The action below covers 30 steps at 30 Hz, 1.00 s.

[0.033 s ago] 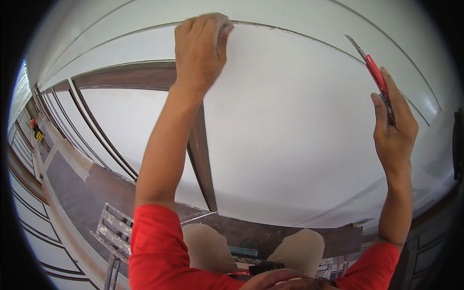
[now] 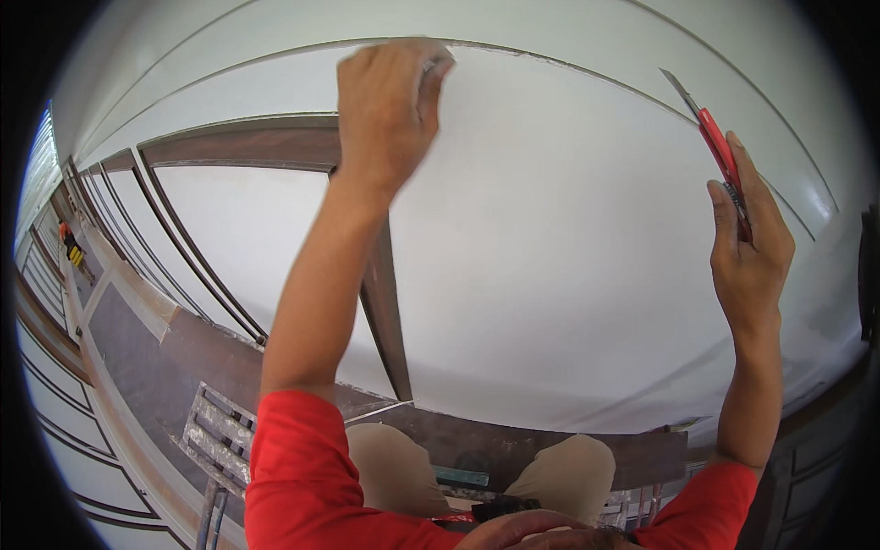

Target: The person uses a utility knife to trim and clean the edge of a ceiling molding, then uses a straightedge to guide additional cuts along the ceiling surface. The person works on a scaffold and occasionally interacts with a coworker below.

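Observation:
My left hand (image 2: 390, 115) is raised against the upper edge of a white wall panel (image 2: 550, 238), near the thin, rough seam (image 2: 559, 61) along its top. Its fingers are curled closed. A greyish bit shows between thumb and fingers, too blurred to name. Farther right, my right hand (image 2: 756, 238) grips a red utility knife (image 2: 719, 145) between thumb and fingers. The knife's blade is extended and points up and to the left. It lies across the view of the pale trim, and whether it touches the wall I cannot tell.
Dark brown wooden trim (image 2: 385, 312) borders the panel on the left. Below left stands a paint-spattered metal frame (image 2: 215, 431). Beneath my knees runs a brown board (image 2: 642, 458) with a greenish flat piece (image 2: 460, 477) near it. Another person (image 2: 71, 247) is far off at left.
My left hand has shifted slightly right and down along the seam. My right hand and the knife have barely moved.

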Tool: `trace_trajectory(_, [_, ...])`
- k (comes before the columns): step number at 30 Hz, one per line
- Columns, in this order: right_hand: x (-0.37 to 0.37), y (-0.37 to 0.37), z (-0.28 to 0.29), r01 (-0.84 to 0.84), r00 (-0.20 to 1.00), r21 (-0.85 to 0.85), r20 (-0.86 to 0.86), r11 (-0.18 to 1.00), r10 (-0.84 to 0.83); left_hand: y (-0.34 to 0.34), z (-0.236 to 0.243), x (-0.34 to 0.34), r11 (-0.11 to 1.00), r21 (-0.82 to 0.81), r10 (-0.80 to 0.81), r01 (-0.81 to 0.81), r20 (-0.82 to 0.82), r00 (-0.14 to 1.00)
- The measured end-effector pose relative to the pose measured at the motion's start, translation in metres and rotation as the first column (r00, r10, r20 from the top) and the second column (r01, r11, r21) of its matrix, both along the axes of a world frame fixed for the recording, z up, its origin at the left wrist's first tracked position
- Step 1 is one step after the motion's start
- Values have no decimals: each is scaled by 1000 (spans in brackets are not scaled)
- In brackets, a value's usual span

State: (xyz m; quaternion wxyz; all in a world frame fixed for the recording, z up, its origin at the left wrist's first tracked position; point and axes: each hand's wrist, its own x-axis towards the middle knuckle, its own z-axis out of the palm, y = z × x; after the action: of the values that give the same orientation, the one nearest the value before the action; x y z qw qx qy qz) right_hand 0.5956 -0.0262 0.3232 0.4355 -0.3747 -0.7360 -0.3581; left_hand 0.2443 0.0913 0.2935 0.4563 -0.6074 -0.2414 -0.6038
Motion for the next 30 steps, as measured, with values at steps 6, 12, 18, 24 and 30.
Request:
trace_trajectory(6, [-5,2,-5,-19,997,-153,-77,988,7,-69,-60,74,426,-897,-489,121,-116,864])
trace_trajectory(12, [-50,13,9,-38,999,-300,2,953,41,-74,-34,78,254,-848,-712,465,161,683])
trace_trajectory(18, [-87,45,29,8,964,-127,266,992,26,-53,-55,39,681,-239,-473,692,577,665])
trace_trajectory(24, [-127,60,48,219,866,-16,464,976,-187,-21,-80,-12,779,-195,-306,596,711,633])
trace_trajectory(30, [-166,52,51,373,838,-79,456,925,-299,-16,-93,-28,717,-109,-360,689,789,498])
